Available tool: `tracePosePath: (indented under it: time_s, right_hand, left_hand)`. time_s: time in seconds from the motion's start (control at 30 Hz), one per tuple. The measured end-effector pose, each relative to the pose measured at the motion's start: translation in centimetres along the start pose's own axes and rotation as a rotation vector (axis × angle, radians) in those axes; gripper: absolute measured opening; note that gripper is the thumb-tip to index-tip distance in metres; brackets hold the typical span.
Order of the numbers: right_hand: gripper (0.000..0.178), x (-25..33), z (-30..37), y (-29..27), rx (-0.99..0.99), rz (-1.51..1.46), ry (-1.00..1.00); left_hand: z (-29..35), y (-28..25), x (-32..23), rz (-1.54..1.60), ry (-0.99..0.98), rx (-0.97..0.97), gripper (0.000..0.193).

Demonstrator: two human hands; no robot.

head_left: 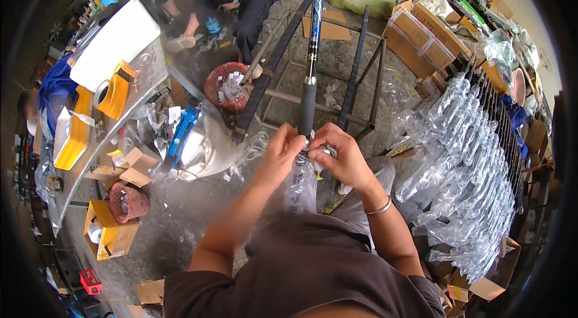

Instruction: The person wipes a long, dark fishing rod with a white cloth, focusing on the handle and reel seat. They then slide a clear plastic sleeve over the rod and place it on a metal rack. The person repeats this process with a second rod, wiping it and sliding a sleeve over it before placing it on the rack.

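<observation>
A black fishing rod runs up and away from me, its dark foam grip just above my fingers. My left hand is closed on the rod just below that foam, thumb against the shaft. From the other side my right hand pinches at the same spot, with something small and whitish at its fingertips that I cannot make out. Clear plastic wrap covers the rod's lower end, which runs down in front of my legs. The exact contact between fingers and rod is partly hidden.
Ahead stands a metal frame, with a red basket of white tags beside it. Plastic-wrapped rods lean in a row at right. A table with yellow boxes is at left. People sit beyond.
</observation>
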State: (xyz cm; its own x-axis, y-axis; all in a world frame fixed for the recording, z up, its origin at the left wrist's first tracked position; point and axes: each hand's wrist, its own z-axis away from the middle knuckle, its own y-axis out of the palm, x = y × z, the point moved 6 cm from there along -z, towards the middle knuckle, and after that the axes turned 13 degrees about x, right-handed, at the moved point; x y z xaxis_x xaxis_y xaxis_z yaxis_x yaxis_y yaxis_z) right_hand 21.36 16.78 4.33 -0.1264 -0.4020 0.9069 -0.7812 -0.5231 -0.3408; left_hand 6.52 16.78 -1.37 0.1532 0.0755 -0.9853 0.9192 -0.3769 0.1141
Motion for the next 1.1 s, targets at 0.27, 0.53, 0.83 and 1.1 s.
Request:
tracePosePath:
  time_s: [0.27, 0.53, 0.83, 1.1]
  right_hand:
    - [0.040, -8.5, 6.0, 0.2, -0.561, -1.552, 0.256]
    - [0.031, -7.3, 7.7, -0.5, -0.479, -1.207, 0.232]
    - [0.034, -10.5, 10.0, -0.9, -0.561, -1.262, 0.157]
    - [0.039, -8.2, 8.8, -1.2, -0.576, -1.228, 0.189]
  left_hand:
    - [0.1, 1.1, 0.5, 0.124, 0.024, 0.075, 0.030]
    - [-0.2, 1.0, 2.1, 0.074, -0.028, 0.045, 0.023]
    - [1.3, 1.8, 5.0, -0.080, -0.135, 0.006, 0.025]
    - [1.3, 2.2, 5.3, -0.281, -0.120, -0.024, 0.023]
